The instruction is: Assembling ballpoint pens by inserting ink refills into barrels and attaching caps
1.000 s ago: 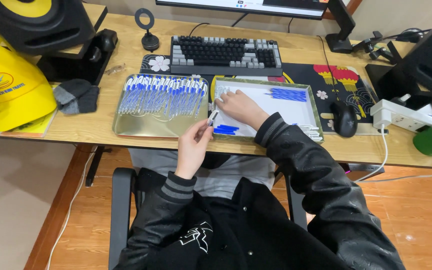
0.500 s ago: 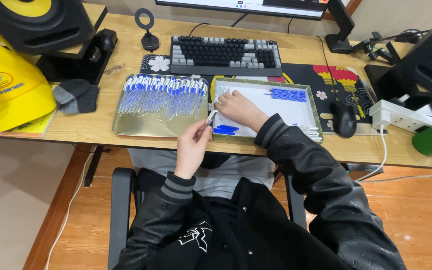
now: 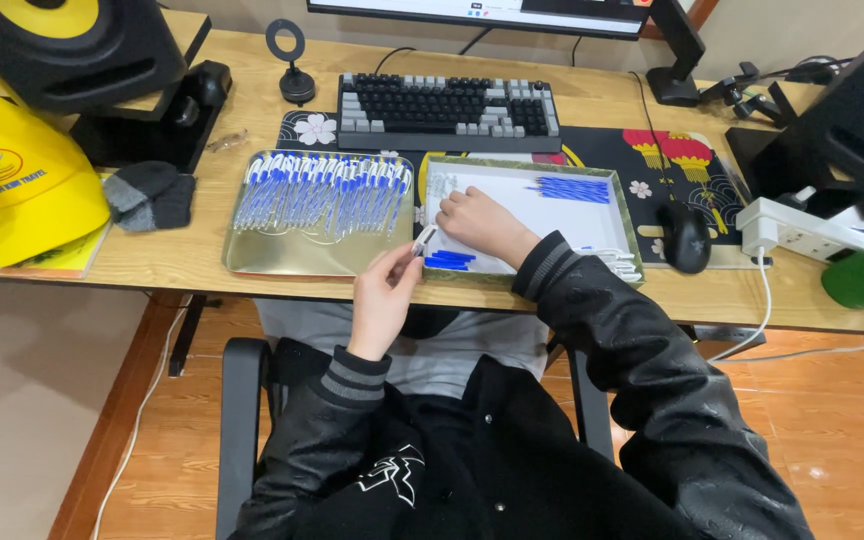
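Left hand (image 3: 384,296) pinching a slim clear pen barrel (image 3: 423,240) just off the white tray's (image 3: 628,222) left corner. Right hand (image 3: 476,222) curled loosely inside that tray, touching small pieces; grip unclear. Shiny metal tray (image 3: 282,254) of blue-capped pens (image 3: 322,190) beside it, leftward.

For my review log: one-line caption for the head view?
Left hand holds a pen barrel; right hand rests in white tray.

Left hand (image 3: 384,295) raised, fingers (image 3: 407,258) pinched; right hand (image 3: 477,220) curled.
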